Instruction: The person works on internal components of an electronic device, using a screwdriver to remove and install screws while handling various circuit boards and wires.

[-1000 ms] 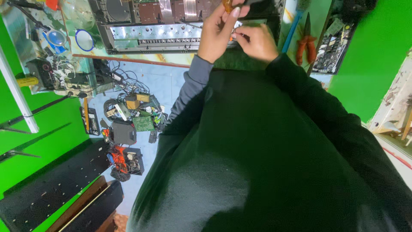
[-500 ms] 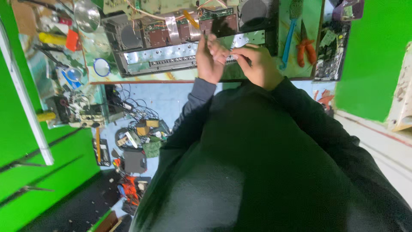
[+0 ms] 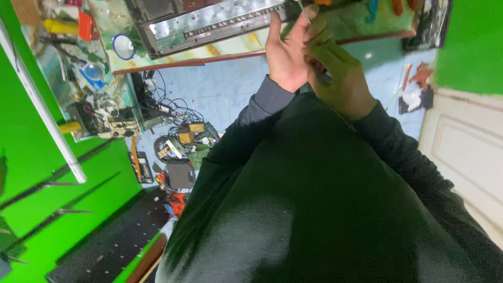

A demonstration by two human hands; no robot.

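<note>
1. a dark sweater [image 3: 325, 209] is seen nearest, filling the lower frame, its sleeves running up to both hands.
2. the right hand [image 3: 338, 78] is held closed in front of the workbench's [image 3: 230, 46] near edge, fingers curled together on something small that cannot be made out.
3. the left hand [image 3: 285, 52] is pressed against the right one, its fingers raised and pinched on a thin wire [image 3: 303, 11] at the fingertips.
4. just beyond the hands, a metal amplifier chassis [image 3: 209, 23] is laid along the workbench's near edge.
5. a blue-rimmed magnifier [image 3: 124, 47] is seen by the chassis's left end.
6. a tangle of cables and parts [image 3: 178, 141] is scattered on the blue tiled floor [image 3: 230, 99] below the bench.
</note>
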